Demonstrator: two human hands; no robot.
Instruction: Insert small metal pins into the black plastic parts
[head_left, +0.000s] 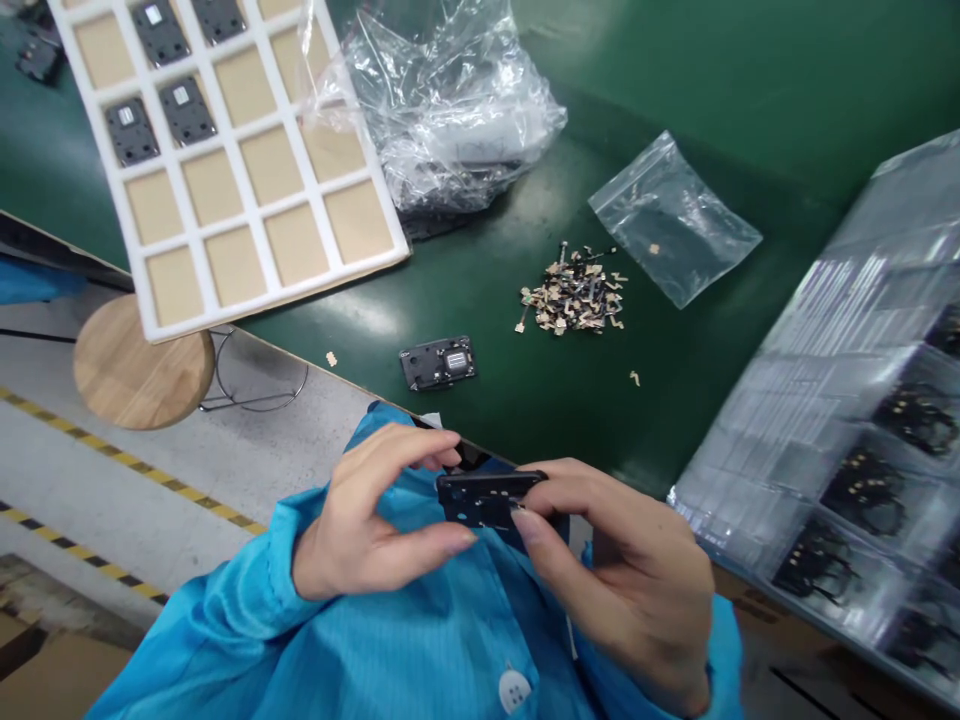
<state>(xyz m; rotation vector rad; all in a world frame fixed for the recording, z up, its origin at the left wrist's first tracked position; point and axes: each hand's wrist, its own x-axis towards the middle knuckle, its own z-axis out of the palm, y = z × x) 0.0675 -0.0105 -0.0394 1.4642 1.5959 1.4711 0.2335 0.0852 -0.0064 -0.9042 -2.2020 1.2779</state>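
In front of my chest, my right hand [622, 560] grips a flat black plastic housing [480, 500] between thumb and fingers, near its right end. My left hand [382, 515] is beside the housing's left end, thumb and fingers spread apart. Whether a left fingertip touches its edge is hard to make out. On the green table [360, 315] just beyond lies a similar black module [439, 363] with a silver rectangular part. Farther off sits a pile of small flex-cable pieces [574, 292], and a single loose piece [634, 378] lies to its right.
A white-gridded tray [262, 190] at the left holds several black modules [187, 110]. Behind the table's middle lies a clear plastic bag [465, 120] of dark parts, with a small zip bag [675, 220] to its right. Clear compartment trays [787, 400] border the right; a stool [142, 360] stands left.
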